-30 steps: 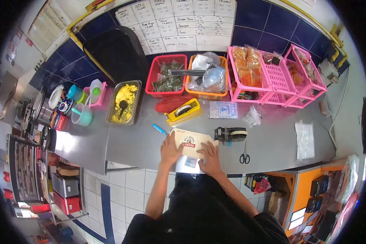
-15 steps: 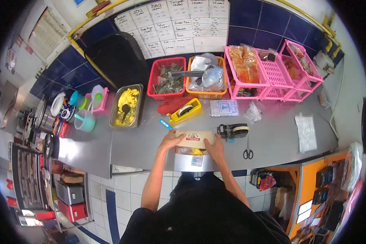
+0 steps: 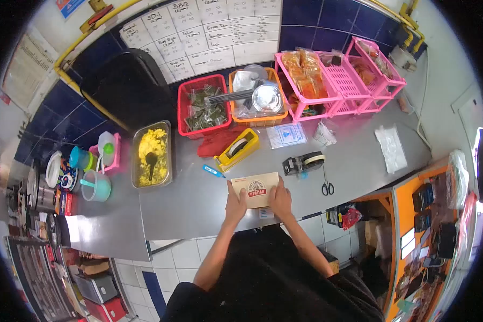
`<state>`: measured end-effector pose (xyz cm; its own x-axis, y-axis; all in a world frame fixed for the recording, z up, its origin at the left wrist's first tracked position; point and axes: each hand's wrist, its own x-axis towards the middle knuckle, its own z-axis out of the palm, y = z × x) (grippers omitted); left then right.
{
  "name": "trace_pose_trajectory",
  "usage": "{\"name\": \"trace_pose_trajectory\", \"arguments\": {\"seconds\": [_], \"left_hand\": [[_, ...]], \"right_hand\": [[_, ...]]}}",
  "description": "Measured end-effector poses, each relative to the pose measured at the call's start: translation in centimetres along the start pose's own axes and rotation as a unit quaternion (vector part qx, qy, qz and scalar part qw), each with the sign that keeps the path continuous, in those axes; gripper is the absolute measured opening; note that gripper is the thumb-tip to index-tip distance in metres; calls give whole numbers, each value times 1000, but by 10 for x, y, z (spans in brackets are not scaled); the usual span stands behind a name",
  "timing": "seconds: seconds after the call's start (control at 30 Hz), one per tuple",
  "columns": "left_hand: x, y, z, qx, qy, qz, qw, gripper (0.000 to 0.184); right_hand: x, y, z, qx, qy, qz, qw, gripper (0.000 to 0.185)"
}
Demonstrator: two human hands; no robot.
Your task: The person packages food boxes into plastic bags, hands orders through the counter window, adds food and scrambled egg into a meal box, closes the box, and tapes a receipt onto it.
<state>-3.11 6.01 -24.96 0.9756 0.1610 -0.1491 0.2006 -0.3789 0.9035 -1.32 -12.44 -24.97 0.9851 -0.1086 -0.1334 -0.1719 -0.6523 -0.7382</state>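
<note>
A cardboard food box [image 3: 258, 181] with a printed chicken logo lies near the front edge of the metal counter. My left hand [image 3: 235, 205] grips its left side, thumb on the lid and fingers along the edge. On the opposite side my right hand [image 3: 280, 200] holds it in the same way. The lid is down, so the contents are hidden. A small printed packet [image 3: 265, 213] shows partly below the box's front edge. Just beyond the box lies a blue and white marker-like item [image 3: 213, 171].
Behind stand a yellow tape dispenser [image 3: 238, 149], a black tape dispenser [image 3: 304, 163] and scissors [image 3: 327, 185]. A tray of yellow food [image 3: 152, 155] is at left. Along the wall are a red basket [image 3: 181, 115], an orange basket [image 3: 233, 116] and pink racks [image 3: 335, 107].
The lid has come down toward me over the yellow contents that showed before. Both hands have moved with it to the box's sides. The head view has shifted and tilted.
</note>
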Motion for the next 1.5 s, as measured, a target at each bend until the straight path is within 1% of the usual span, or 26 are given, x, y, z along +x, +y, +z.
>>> {"name": "trace_pose_trajectory", "arguments": {"seconds": [0.03,0.1,0.13,0.17,0.2,0.23,0.3,0.43,0.53,0.6,0.7,0.73,0.8,0.83,0.9,0.93,1.0,1.03,1.1,1.13,1.2,1.33,1.4,1.43,1.47,1.5], "left_hand": [[4,-8,-6,1,-1,26,1000,72],[11,-11,-24,2,-13,55,998,70],[12,3,-41,75,-61,141,985,68],[16,12,-54,145,-108,224,958,66],[25,14,-61,201,-179,266,926,70],[29,29,-61,199,-188,266,924,70],[35,60,-63,372,-323,256,832,79],[53,55,-50,397,-333,295,803,82],[57,55,-48,403,-352,314,784,79],[60,52,-46,376,-337,327,798,76],[61,45,-46,390,-340,356,778,74],[59,42,-47,393,-345,361,772,74],[53,34,-48,398,-289,419,764,67],[52,32,-47,397,-292,424,760,67],[49,30,-45,385,-267,437,768,60],[48,30,-44,382,-268,436,769,60],[45,33,-44,375,-278,415,781,48],[43,38,-42,374,-276,415,782,48],[39,47,-40,411,-295,364,783,42],[41,49,-39,408,-289,364,786,42],[40,51,-43,421,-319,340,778,37],[46,46,-49,407,-340,331,780,39],[38,57,-48,399,-343,275,804,39],[34,62,-44,399,-336,273,808,39],[28,67,-40,424,-323,266,803,41],[24,68,-39,449,-312,258,797,43]], "right_hand": [[2,7,0,1,8,5,1000,59],[2,21,-4,10,54,-162,985,60],[-1,15,-17,8,61,-154,986,60],[-8,-5,-44,-17,-24,-197,980,66],[-9,-16,-60,-40,-110,-238,964,71],[-7,-17,-61,-40,-109,-229,967,71],[-2,-19,-57,-105,-187,-272,938,79],[3,-19,-52,-116,-185,-256,942,77],[-1,-12,-47,-71,-157,-249,953,75],[-4,-6,-42,-72,-109,-278,952,72],[-8,2,-35,-58,-72,-283,955,66],[-9,5,-32,-55,-64,-277,957,66],[-14,11,-26,51,-23,-265,963,48],[-17,15,-19,51,-17,-261,964,48],[-28,18,-7,219,25,-111,969,42],[-31,18,-2,217,24,-110,970,42],[-34,14,8,350,108,-37,930,41],[-33,16,17,348,106,-38,931,41],[-29,15,33,484,202,65,849,40],[-27,16,33,481,199,59,852,40],[-28,16,35,522,223,118,815,34],[-26,17,37,532,243,149,797,33],[-25,23,40,514,219,121,821,32],[-27,22,39,513,213,116,823,32],[-30,22,36,403,208,73,888,31],[-34,15,29,285,201,29,937,34]]}}
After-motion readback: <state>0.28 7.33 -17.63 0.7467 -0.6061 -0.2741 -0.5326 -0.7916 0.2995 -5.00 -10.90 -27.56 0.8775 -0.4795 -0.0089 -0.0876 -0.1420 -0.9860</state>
